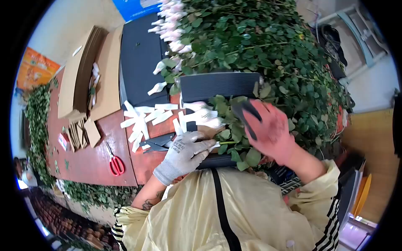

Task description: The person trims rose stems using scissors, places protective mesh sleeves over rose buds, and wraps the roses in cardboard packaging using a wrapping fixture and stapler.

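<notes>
My left hand (184,152), in a grey glove, is closed with a green rose stem (228,142) at its fingertips, where a small white piece also shows. In my right hand (272,131), in a pink glove, is a blurred black tool with two arms (248,115), perhaps a stapler; it is above the rose leaves. Just beyond my hands lie rose heads in white net sleeves (205,116), partly on brown cardboard. Behind them stands a black corrugated sheet (222,85). Dark-bladed scissors or a cutter (159,143) lies left of my left hand.
Leafy rose stems (255,42) pile up at the back and right. White strips (140,121) lie scattered on the red table (100,152). Red-handled scissors (116,163) are farther left. Cardboard sheets (79,79) and black sheets (142,58) stack behind. A metal-framed chair (356,42) stands at right.
</notes>
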`<state>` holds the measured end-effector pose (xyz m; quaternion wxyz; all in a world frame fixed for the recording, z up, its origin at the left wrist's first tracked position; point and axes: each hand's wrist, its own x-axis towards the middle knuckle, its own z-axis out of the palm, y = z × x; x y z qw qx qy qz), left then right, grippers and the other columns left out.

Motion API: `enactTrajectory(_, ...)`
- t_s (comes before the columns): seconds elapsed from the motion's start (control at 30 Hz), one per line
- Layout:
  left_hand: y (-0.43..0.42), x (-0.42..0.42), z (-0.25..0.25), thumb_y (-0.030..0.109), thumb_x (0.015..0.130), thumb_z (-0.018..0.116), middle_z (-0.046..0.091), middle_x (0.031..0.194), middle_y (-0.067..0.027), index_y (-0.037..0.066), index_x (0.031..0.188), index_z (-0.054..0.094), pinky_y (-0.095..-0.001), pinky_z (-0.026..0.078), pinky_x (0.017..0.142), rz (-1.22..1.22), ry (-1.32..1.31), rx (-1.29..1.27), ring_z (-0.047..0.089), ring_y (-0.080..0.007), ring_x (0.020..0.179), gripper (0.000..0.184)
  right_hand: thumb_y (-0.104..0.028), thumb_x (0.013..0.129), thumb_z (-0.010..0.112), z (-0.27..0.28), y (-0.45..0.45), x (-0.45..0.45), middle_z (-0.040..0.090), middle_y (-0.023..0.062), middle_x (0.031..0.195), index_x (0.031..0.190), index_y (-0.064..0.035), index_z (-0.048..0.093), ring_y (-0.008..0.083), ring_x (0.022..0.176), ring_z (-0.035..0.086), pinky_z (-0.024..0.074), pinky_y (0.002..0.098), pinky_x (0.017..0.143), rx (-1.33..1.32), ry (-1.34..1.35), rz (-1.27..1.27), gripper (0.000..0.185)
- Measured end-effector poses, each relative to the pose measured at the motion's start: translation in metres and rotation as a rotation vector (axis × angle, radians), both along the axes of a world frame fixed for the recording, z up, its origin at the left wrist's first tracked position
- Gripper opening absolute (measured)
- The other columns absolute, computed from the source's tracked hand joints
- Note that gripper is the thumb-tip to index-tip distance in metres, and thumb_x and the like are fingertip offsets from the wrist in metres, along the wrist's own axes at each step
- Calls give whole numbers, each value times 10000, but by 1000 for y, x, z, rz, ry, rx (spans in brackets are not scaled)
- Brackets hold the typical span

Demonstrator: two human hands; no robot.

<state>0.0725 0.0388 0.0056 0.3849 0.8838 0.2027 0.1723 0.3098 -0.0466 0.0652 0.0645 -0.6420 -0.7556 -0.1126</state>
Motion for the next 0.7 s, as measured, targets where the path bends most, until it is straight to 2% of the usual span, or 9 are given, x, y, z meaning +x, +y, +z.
enactTrajectory(0.13, 0, -2, 4, 169, 780, 623, 623, 959, -136, 55, 1079, 632, -401, 455, 810, 40, 9, -104, 586, -320, 916, 320, -326, 841, 469, -9, -18, -28, 539, 59, 1182, 1160, -167, 550, 182, 1084, 478, 318, 387, 960, -255, 79, 200, 366)
enactTrajectory(0.17, 2, -2, 10, 172, 777, 624, 629, 935, -143, 46, 1083, 625, -407, 459, 810, 48, 37, -192, 591, -328, 898, 331, -310, 812, 532, -13, -11, -27, 538, 67, 1179, 1150, -154, 559, 205, 1048, 507, 355, 391, 915, -414, 155, 190, 374)
enactTrajectory(0.23, 7, -15, 2, 142, 781, 638, 644, 908, -144, 19, 1055, 615, -329, 500, 719, 265, 18, -471, 646, -238, 813, 302, -279, 755, 656, -22, 1, -24, 536, 81, 1174, 1132, -129, 578, 250, 976, 565, 429, 399, 824, -726, 302, 178, 413)
enactTrajectory(0.3, 15, -28, -1, 127, 794, 632, 654, 848, -130, 3, 972, 633, -305, 500, 651, 340, 110, -464, 652, -188, 745, 217, -293, 741, 671, -39, -4, -20, 531, 81, 1175, 1142, -130, 564, 247, 968, 566, 433, 386, 815, -704, 346, 202, 446)
enactTrajectory(0.37, 15, -26, -4, 137, 774, 640, 646, 709, -96, 35, 827, 667, -315, 486, 609, 270, 195, -476, 643, -210, 658, 118, -280, 723, 685, -47, -4, -20, 536, 86, 1158, 1162, -134, 548, 260, 959, 568, 434, 379, 804, -514, 297, 173, 483)
enactTrajectory(0.5, 14, -26, -25, 150, 781, 639, 663, 757, -88, 38, 833, 663, -307, 484, 608, 239, 297, -470, 641, -194, 669, 125, -269, 713, 700, -59, 1, -15, 517, 97, 1189, 1222, -147, 500, 269, 988, 555, 426, 383, 807, -550, 346, 223, 560)
enactTrajectory(0.57, 15, -32, -40, 184, 847, 613, 643, 787, -47, 13, 945, 640, -274, 472, 589, 429, -71, -645, 596, -135, 642, 198, -255, 708, 701, -55, 2, -17, 519, 102, 1186, 1244, -146, 481, 273, 983, 556, 427, 382, 807, -567, 296, 223, 590)
enactTrajectory(0.6, 20, -38, -44, 203, 916, 546, 588, 817, -14, -23, 1101, 565, -239, 458, 583, 540, -84, -934, 532, -84, 641, 293, -247, 707, 701, -56, 2, -16, 518, 106, 1186, 1249, -143, 478, 280, 978, 557, 431, 387, 805, -555, 330, 219, 595)
enactTrajectory(0.7, 18, -31, -82, 208, 953, 489, 549, 821, -4, -27, 1213, 488, -212, 450, 608, 586, -251, -1086, 504, -63, 655, 350, -235, 706, 698, -56, 2, -18, 516, 116, 1189, 1265, -140, 470, 291, 976, 558, 437, 396, 804, -560, 372, 212, 611)
